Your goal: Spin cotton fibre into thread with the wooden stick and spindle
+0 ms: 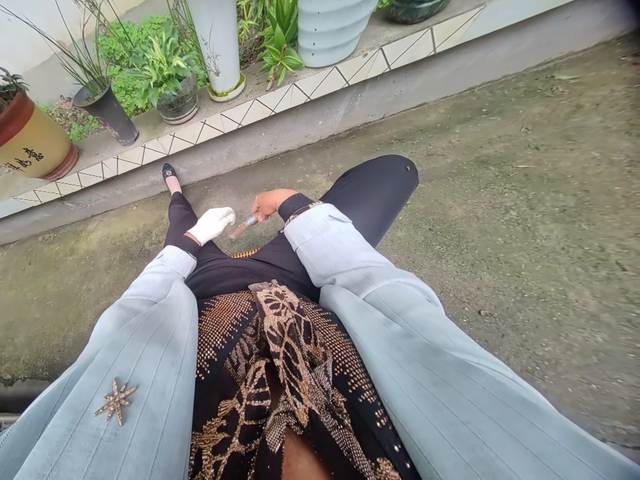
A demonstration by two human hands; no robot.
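Observation:
My left hand (214, 225) wears a white glove and is over my left thigh. Its fingers curl inward and look closed; whatever they may hold is hidden. Bare, my right hand (270, 205) is closed round the grey end of a short tool (245, 227). The tool's brownish, blurred far end points down and left, close to the gloved fingertips, and its exact kind cannot be made out. Between my legs, below the hands, part of an orange-and-black striped thing (245, 253) shows; my trousers hide the remainder.
A low concrete ledge with a tiled edge (310, 88) runs across in front of me. On it stand a yellow-and-brown pot (40, 143), a dark pot (110, 117), a glass bowl with a plant (179, 103) and large pale planters (333, 30). Mossy concrete ground (525, 220) extends right.

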